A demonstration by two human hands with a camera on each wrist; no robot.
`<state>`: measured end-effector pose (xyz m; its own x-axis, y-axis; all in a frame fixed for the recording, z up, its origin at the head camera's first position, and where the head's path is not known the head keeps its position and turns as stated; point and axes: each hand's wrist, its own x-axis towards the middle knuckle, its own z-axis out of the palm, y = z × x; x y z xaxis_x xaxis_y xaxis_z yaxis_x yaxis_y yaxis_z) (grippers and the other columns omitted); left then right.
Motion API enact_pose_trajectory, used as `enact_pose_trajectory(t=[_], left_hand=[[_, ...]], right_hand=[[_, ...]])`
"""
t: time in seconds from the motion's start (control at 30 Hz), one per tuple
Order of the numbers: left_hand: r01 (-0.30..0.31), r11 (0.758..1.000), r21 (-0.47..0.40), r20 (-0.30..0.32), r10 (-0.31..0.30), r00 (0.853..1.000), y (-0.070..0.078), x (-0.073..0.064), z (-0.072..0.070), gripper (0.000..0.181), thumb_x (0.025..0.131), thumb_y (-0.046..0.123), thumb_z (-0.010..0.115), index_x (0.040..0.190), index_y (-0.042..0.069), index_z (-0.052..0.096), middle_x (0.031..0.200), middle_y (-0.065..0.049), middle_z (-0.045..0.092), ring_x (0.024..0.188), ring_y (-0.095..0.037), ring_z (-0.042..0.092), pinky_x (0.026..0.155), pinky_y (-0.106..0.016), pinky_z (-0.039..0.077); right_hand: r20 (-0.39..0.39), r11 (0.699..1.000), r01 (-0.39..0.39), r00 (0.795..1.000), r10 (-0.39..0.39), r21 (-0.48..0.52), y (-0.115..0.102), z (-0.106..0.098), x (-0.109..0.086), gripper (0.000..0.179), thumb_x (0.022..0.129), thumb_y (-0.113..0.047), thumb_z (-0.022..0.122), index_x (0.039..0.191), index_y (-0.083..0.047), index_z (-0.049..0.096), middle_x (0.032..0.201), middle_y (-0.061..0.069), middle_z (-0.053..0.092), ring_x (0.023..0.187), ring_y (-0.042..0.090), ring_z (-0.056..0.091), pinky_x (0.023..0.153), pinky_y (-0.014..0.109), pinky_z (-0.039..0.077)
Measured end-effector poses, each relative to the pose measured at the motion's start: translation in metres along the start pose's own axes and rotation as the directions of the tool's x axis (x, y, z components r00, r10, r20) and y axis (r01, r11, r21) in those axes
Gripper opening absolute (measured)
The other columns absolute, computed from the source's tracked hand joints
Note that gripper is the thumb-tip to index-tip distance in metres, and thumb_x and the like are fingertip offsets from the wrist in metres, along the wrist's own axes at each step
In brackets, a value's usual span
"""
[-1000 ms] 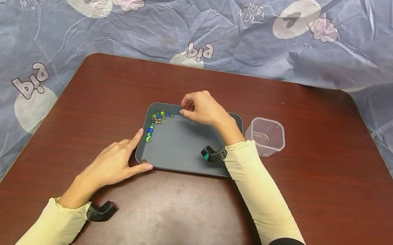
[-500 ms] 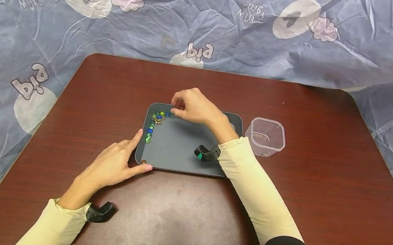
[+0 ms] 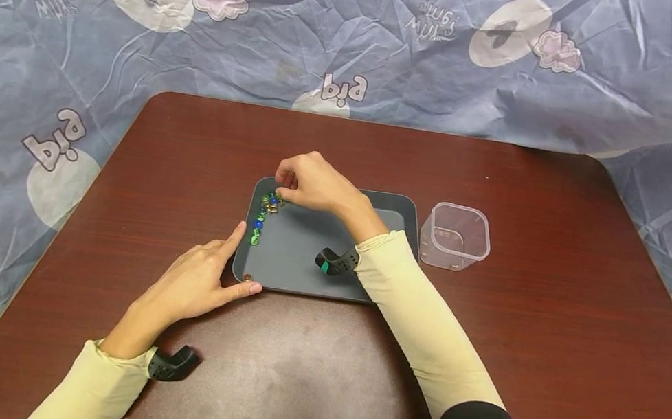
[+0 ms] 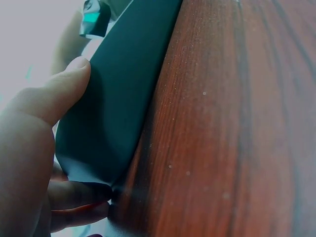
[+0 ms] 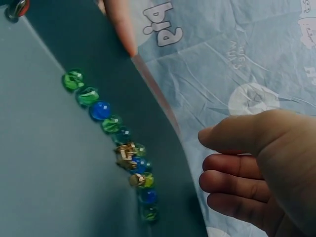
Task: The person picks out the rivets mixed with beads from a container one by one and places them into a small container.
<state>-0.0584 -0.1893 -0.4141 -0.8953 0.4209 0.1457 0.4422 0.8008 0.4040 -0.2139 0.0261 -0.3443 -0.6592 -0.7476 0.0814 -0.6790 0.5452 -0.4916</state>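
My right hand: loosely bent, thumb apart from the fingers, nothing in its grasp, my right hand (image 3: 313, 183) hangs over the tray's far-left corner.
My left hand: thumb and forefinger spread wide, my left hand (image 3: 197, 283) touches the tray's near-left corner.
Marbles: green and blue marbles (image 5: 100, 110) line the tray's left wall inside, up round its far corner, with small gold pieces (image 5: 126, 155) among them.
Brown marble: a lone brown marble (image 3: 247, 277) sits in the tray's near-left corner.
Tray: the grey tray (image 3: 305, 261) lies on a reddish-brown table (image 3: 565, 277).
Tub: a clear tub (image 3: 425, 247) stands just right of the tray.
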Motion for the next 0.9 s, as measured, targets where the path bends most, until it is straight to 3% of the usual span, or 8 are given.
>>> enact_pose_trajectory(t=[0.47, 0.9], left_hand=[[0.008, 1.0, -0.004, 0.008, -0.008, 1.0, -0.001, 0.0, 0.0, 0.103, 0.084, 0.058, 0.071, 0.153, -0.006, 0.027, 0.127, -0.024, 0.061, 0.109, -0.036, 0.062, 0.09, -0.051, 0.048], [-0.005, 1.0, -0.006, 0.006, 0.005, 1.0, -0.002, 0.0, -0.001, 0.104, 0.084, 0.058, 0.071, 0.153, -0.005, 0.025, 0.128, -0.024, 0.06, 0.109, -0.035, 0.062, 0.09, -0.05, 0.048]], right_hand=[[0.143, 1.0, -0.001, 0.99, 0.002, -0.011, 0.006, 0.024, 0.004, 0.016, 0.088, 0.002, 0.066, 0.102, -0.003, 0.073, 0.088, 0.004, 0.069, 0.08, 0.015, 0.063, 0.075, 0.026, 0.05], [0.19, 0.998, 0.026, 0.982, -0.015, -0.06, 0.005, 0.037, 0.006, 0.022, 0.091, 0.001, 0.065, 0.11, -0.005, 0.074, 0.088, 0.005, 0.07, 0.077, 0.013, 0.062, 0.073, 0.027, 0.05]])
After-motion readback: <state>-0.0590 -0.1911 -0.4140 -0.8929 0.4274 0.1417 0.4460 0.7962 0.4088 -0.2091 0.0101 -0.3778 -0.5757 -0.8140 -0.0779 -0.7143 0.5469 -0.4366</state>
